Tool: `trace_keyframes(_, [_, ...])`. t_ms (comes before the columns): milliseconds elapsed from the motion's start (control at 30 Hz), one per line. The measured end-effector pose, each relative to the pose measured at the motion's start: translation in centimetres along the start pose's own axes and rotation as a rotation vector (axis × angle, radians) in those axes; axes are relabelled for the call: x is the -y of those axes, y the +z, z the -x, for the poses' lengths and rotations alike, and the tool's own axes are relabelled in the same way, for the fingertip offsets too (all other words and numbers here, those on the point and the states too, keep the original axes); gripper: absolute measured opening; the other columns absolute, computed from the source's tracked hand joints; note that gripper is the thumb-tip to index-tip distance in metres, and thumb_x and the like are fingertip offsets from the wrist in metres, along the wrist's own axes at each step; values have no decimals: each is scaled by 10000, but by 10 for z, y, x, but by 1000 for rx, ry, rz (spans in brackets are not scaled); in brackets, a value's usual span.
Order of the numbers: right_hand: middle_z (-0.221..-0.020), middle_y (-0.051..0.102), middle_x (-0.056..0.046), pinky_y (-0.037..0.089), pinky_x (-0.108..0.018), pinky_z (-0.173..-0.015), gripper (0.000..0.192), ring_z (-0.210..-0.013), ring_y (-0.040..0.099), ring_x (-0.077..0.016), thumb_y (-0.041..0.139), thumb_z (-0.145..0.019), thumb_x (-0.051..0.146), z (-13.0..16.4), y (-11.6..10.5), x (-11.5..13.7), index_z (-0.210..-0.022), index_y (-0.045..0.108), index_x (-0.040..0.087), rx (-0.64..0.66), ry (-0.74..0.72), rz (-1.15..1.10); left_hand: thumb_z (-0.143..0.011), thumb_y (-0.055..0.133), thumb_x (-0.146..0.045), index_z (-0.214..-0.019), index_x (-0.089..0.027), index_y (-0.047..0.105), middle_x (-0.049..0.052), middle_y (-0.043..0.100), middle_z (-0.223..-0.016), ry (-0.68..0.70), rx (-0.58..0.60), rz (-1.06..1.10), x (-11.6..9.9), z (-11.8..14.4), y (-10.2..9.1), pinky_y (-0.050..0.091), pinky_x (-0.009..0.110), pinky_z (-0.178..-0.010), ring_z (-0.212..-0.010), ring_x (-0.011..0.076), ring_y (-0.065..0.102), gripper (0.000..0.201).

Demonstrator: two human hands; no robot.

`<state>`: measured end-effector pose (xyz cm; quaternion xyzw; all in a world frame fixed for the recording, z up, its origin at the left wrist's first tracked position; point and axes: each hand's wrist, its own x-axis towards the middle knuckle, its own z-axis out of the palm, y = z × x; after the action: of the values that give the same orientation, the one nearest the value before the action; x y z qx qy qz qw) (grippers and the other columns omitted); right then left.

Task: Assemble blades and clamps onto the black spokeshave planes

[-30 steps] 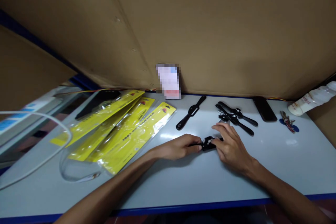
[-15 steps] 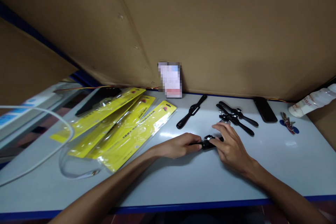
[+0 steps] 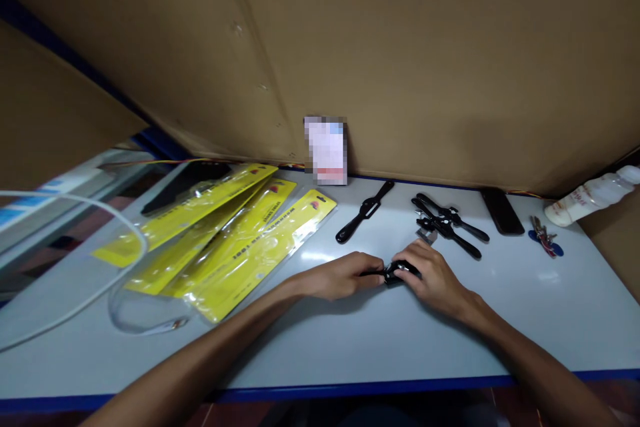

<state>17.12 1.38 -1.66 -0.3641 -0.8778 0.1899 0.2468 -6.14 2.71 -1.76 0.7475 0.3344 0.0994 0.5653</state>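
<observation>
Left hand (image 3: 347, 276) pinches one end of a black tool (image 3: 394, 277) and right hand (image 3: 433, 276) its other side, likely to steady it over the bench (image 3: 375, 347); from it, a similar tool (image 3: 369, 203) lies towards eleven o'clock, overlapping tools (image 3: 447, 229) towards one, seemingly for easy reach.

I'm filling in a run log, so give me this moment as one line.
left hand: gripping black tool | right hand: grasping same tool | on table: yellow packs, keys
</observation>
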Motion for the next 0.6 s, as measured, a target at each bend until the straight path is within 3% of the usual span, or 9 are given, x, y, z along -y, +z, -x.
trace_keyframes(200, [-883,655,-58,481,-350,-805,83,-898,565,-214,558,-966,168,-3,-4,-3,-955,639,181,-38,-31,73,-935,485,-404,-785,-176,535,-25,472,-724,-17,13,-24,-1,0,-1,343,266,-651,-702,139,398,277])
trace_keyframes(367, [-893,686,-46,483,-324,-769,94,-867,626,-202,564,-967,194,-6,-15,-11,-962,657,192,-129,107,111,-948,469,-423,-788,-173,537,-26,475,-713,-40,-6,-79,-5,1,0,323,262,-628,-684,133,392,304])
trace_keyframes(600, [-859,739,-58,438,-303,-672,147,-760,680,-220,541,-993,278,-4,-39,-29,-995,658,190,-307,296,280,-971,393,-426,-746,-199,491,-35,452,-638,-37,-223,-347,-7,2,-1,290,271,-585,-604,134,406,334])
